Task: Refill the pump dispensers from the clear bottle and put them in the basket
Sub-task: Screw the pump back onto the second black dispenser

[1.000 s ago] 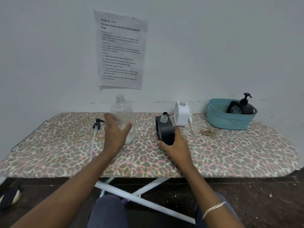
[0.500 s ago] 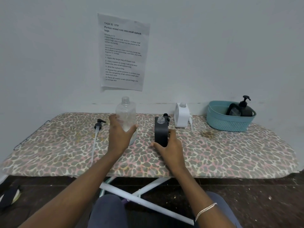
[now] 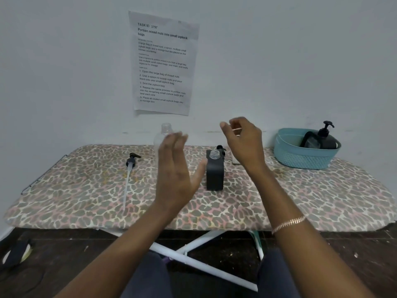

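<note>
The head view looks down over an ironing board (image 3: 300,201) with a spotted cover. The landmark is the black dispenser bottle (image 3: 214,175), which stands upright and uncapped near the middle of the board.

Nearest, the left hand (image 3: 175,173) is raised just left of this bottle, fingers (image 3: 171,147) straight and spread wide, holding nothing. The right hand (image 3: 245,143) is up to the right of the bottle and above it; its fingers curl loosely, and I cannot tell if they pinch anything.

Well left of the bottle a pump head with long tube (image 3: 129,175) lies flat on the cover. Behind the left hand, left of the bottle, stands the clear bottle (image 3: 165,131), uncapped and partly hidden. Far right of the bottle, the teal basket (image 3: 300,155) holds a black pump dispenser (image 3: 324,138).
</note>
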A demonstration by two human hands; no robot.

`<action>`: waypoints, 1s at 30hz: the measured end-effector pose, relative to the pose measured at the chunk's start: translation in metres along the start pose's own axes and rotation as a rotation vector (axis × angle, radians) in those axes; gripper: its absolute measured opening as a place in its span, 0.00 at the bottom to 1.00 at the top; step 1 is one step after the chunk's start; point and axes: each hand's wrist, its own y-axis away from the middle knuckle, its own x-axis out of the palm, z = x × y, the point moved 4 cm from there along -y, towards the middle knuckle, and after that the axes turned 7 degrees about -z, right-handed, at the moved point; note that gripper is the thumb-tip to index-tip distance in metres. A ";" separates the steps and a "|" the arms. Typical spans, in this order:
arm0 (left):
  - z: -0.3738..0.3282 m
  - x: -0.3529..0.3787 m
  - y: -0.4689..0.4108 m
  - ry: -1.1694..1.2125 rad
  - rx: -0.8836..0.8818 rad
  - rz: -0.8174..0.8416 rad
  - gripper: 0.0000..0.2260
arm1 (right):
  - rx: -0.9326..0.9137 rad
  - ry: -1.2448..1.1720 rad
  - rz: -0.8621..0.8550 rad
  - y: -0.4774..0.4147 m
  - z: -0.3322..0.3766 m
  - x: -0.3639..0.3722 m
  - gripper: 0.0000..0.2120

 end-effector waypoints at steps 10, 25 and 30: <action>-0.002 0.070 0.062 0.147 -0.686 0.388 0.48 | 0.112 0.634 0.641 -0.098 -0.020 0.099 0.13; 0.005 0.096 0.069 0.176 -0.706 0.393 0.23 | -0.030 0.930 0.679 -0.084 -0.083 0.154 0.15; 0.006 0.094 0.070 0.223 -0.720 0.390 0.17 | -0.031 0.809 0.658 -0.094 -0.056 0.147 0.07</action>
